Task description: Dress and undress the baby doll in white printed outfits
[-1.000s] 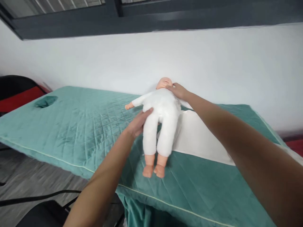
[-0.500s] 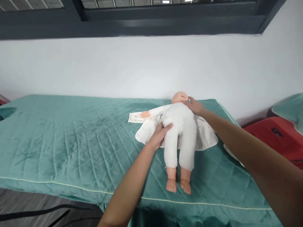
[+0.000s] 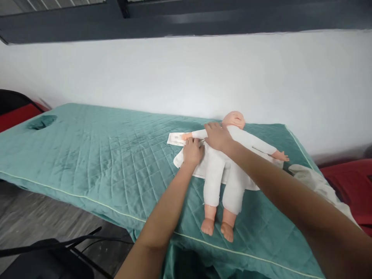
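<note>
A baby doll (image 3: 221, 166) with a white cloth body lies on its back, its feet toward me. Beneath it a white baby garment (image 3: 200, 170) is spread open, with one sleeve (image 3: 173, 138) lying flat to the left under the doll's hand. My left hand (image 3: 194, 151) is closed on the garment beside the doll's forearm. My right hand (image 3: 217, 136) reaches across the doll's chest, its fingers curled round the upper part of the left-lying arm. The exact grip under those fingers is hidden. The doll's other arm (image 3: 258, 143) stretches out to the right.
A green quilted cover (image 3: 116, 155) with a round hole (image 3: 43, 122) at the far left lies over the bed. White cloth (image 3: 316, 182) is bunched at the right edge, near a red chair (image 3: 351, 186). A white wall (image 3: 145, 77) stands behind; black chair parts (image 3: 49, 255) are lower left.
My right hand has moved left from beside the doll's head to its left-lying arm. My left hand has left the doll's hip and gone up to the garment. The view has shifted.
</note>
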